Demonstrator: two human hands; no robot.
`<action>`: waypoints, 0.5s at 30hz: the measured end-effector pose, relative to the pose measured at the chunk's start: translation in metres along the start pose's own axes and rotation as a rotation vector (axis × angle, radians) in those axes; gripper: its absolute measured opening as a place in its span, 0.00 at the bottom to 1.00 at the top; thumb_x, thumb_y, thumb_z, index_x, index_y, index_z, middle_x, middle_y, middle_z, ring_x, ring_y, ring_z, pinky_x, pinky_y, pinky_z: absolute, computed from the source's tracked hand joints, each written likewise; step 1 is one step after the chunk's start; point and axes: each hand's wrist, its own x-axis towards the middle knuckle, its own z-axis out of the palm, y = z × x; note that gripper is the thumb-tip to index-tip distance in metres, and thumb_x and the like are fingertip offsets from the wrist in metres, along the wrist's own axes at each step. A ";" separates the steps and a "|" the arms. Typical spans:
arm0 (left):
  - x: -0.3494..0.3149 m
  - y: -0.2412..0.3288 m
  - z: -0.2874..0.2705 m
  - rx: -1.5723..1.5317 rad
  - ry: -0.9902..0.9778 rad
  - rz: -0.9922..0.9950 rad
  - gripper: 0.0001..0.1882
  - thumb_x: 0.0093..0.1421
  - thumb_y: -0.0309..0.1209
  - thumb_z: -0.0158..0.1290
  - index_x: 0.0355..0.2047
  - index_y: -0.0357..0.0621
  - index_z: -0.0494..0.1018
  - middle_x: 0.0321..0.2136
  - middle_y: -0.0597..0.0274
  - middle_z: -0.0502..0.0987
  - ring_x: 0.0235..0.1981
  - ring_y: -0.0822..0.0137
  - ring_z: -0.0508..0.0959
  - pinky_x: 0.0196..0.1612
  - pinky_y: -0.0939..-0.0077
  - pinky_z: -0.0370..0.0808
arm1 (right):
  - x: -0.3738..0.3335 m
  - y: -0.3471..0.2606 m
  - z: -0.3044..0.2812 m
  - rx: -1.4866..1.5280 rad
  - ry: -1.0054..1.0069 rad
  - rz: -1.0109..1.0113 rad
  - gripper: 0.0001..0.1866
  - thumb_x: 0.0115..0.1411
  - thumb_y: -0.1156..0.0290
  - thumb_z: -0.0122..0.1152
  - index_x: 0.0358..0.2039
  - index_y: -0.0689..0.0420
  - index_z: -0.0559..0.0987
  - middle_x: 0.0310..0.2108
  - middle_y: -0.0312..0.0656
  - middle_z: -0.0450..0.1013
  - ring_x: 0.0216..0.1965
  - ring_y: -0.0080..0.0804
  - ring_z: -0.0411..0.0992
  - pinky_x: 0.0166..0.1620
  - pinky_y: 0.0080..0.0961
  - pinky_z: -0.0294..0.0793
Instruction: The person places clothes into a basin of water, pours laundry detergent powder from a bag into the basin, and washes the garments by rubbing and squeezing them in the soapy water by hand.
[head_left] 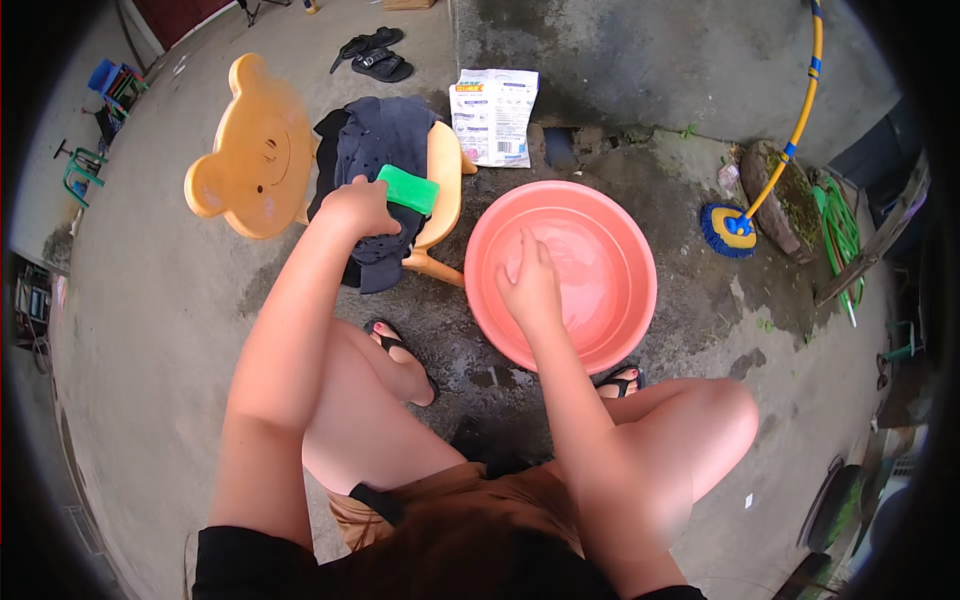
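Note:
My left hand (358, 208) is over a pile of dark clothes (385, 140) on a small yellow chair (445, 190). Its fingers and thumb are curved but apart, beside a green block (408, 190) that looks like a bar of soap. The block rests on the clothes, its near end close to my fingers; whether they touch it is hard to tell. Above a round pink basin (610, 235) hangs my right hand (530, 283), fingers spread and nothing in them. A little water seems to shine on the basin's bottom.
The chair has a bear-shaped backrest (268, 150). Behind the basin stands a white printed packet (495, 120) near a drain hole. Black sandals (380, 62) lie farther back. On the right are a yellow-handled mop (735, 228), a mossy stone (778, 200) and a green hose (838, 240).

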 end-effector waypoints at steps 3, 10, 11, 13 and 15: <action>0.005 -0.010 0.002 -0.013 -0.143 0.018 0.39 0.46 0.48 0.64 0.56 0.44 0.69 0.54 0.48 0.70 0.53 0.49 0.74 0.52 0.59 0.75 | 0.060 -0.041 0.036 -0.001 -0.128 -0.150 0.37 0.51 0.66 0.66 0.60 0.60 0.64 0.51 0.55 0.69 0.52 0.53 0.69 0.53 0.42 0.70; 0.004 -0.011 0.008 -0.108 -0.134 -0.102 0.38 0.43 0.43 0.70 0.54 0.44 0.71 0.62 0.54 0.59 0.58 0.51 0.69 0.53 0.58 0.75 | 0.127 -0.068 0.105 -0.338 -0.352 -0.230 0.43 0.46 0.56 0.72 0.60 0.58 0.63 0.51 0.47 0.70 0.53 0.43 0.70 0.54 0.41 0.69; 0.009 -0.012 0.011 -0.122 -0.133 -0.110 0.38 0.43 0.43 0.70 0.54 0.44 0.71 0.62 0.54 0.59 0.58 0.51 0.69 0.53 0.58 0.75 | 0.132 -0.069 0.110 -0.344 -0.360 -0.242 0.43 0.46 0.56 0.72 0.60 0.58 0.63 0.51 0.47 0.70 0.53 0.43 0.70 0.54 0.41 0.69; 0.021 -0.011 0.017 -0.102 -0.217 -0.120 0.42 0.43 0.42 0.70 0.58 0.46 0.67 0.62 0.54 0.58 0.59 0.53 0.68 0.52 0.55 0.76 | 0.140 -0.069 0.113 -0.380 -0.491 -0.195 0.38 0.45 0.54 0.71 0.54 0.58 0.67 0.49 0.48 0.72 0.49 0.46 0.74 0.50 0.41 0.73; 0.029 -0.006 0.025 -0.092 -0.251 -0.122 0.42 0.43 0.40 0.70 0.58 0.45 0.67 0.60 0.55 0.58 0.58 0.51 0.68 0.51 0.54 0.77 | 0.147 -0.069 0.114 -0.373 -0.511 -0.201 0.36 0.44 0.53 0.71 0.50 0.58 0.69 0.46 0.49 0.74 0.46 0.46 0.75 0.48 0.41 0.74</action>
